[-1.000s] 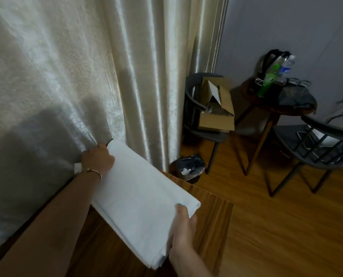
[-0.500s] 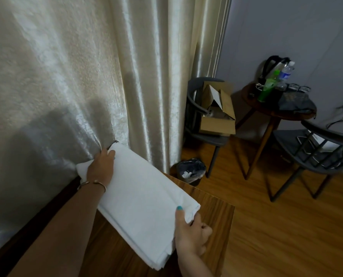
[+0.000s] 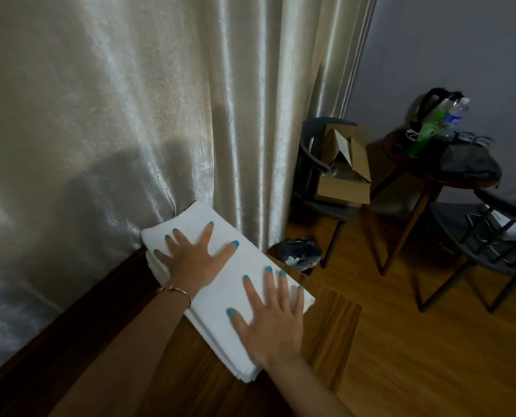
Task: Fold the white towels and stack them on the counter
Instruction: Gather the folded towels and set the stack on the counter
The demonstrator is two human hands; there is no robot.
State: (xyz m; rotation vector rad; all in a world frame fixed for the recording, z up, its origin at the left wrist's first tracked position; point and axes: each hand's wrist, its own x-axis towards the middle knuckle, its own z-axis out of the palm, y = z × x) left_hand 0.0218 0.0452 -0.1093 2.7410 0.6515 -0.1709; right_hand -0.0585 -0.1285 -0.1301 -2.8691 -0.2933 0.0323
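You're at the pressing-flat step here, by the look of it. The folded white towel (image 3: 220, 284) is sitting on the wooden counter (image 3: 332, 335), lying diagonally, with its far end right up against the curtain (image 3: 130, 115) and its near end close to the counter's right edge. Looks like several layers stacked at the near edge, though I can't tell whether that's one towel folded over or a couple piled up.

Your left hand (image 3: 195, 258) is flat on the far half of the towel, fingers straight and spread wide, thumb out to the side. Your right hand (image 3: 268, 323) is flat on the near half, fingers straight and only slightly apart, tips reaching toward the towel's right edge. Neither hand grips anything; both palms just rest on top of the cloth.

My guess for the next move: lift both hands straight off so the layers don't slide, check that the edges line up, then go fetch another towel. No other loose towel shows in this view.
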